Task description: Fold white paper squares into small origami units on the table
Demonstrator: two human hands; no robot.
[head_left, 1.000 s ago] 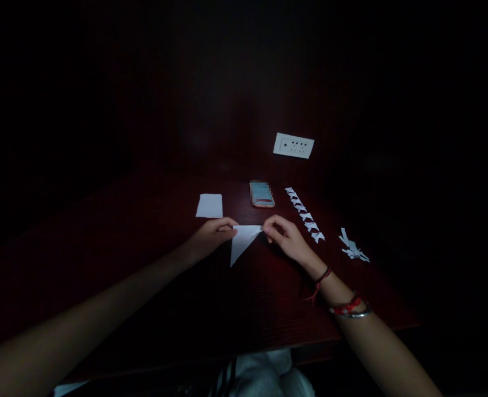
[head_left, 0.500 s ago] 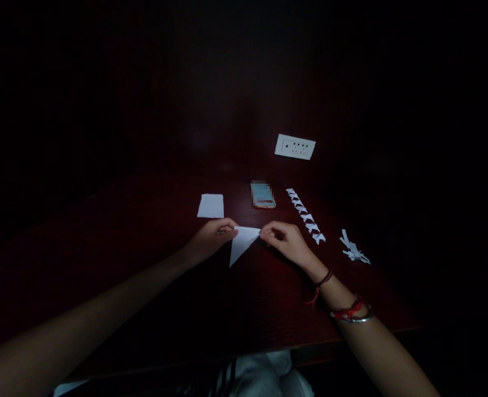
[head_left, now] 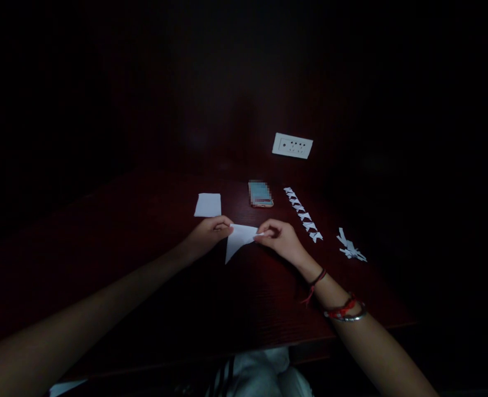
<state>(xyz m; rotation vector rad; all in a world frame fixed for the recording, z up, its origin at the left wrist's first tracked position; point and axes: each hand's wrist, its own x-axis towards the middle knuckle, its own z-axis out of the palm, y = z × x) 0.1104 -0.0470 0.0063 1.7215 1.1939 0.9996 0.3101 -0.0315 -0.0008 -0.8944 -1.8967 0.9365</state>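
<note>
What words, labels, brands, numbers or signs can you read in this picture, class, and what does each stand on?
None can be read.
Phone: its screen is pixelated, so any text is unreadable.
Socket plate: only holes show; any marking is too small to read.
Folded paper, square paper and paper scraps: no writing visible.

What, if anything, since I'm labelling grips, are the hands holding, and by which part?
A roughly triangular piece of white paper: the left hand pinches its upper left corner, the right hand its right-hand corner.
</note>
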